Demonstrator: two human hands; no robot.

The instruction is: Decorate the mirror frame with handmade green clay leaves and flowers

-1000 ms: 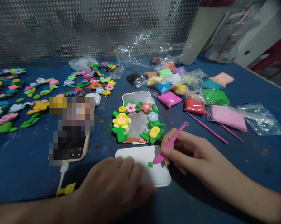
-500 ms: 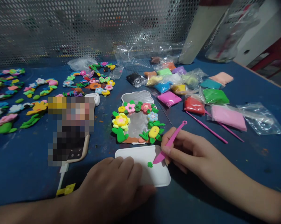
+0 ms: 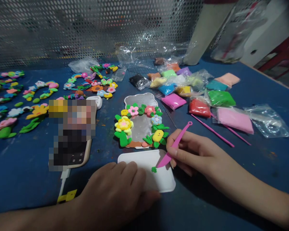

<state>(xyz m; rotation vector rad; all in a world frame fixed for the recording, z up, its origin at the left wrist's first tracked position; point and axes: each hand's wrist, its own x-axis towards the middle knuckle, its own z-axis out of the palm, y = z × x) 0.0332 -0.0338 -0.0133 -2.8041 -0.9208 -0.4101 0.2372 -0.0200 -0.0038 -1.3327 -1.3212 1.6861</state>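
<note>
My right hand pinches a pink plastic clay knife between thumb and fingers. The knife's tip points down at a small green clay piece with notched edges, touching it or just beside it. That piece lies on a white plastic board with rounded corners. Over the board's left part my left hand is closed, its fingers curled on top and its thumb along the near edge. Just behind the board lies a mirror framed with clay flowers, leaves and yellow faces.
Bagged clay packs of many colours lie at the back right, with pink tool sticks before them. A phone with a white cable lies left. Clay-decorated pieces spread farther left. A perforated metal panel stands behind.
The knife has tilted very slightly, its tip now closer to the green clay piece, whose edge looks more notched. My left hand stays put on the board.
</note>
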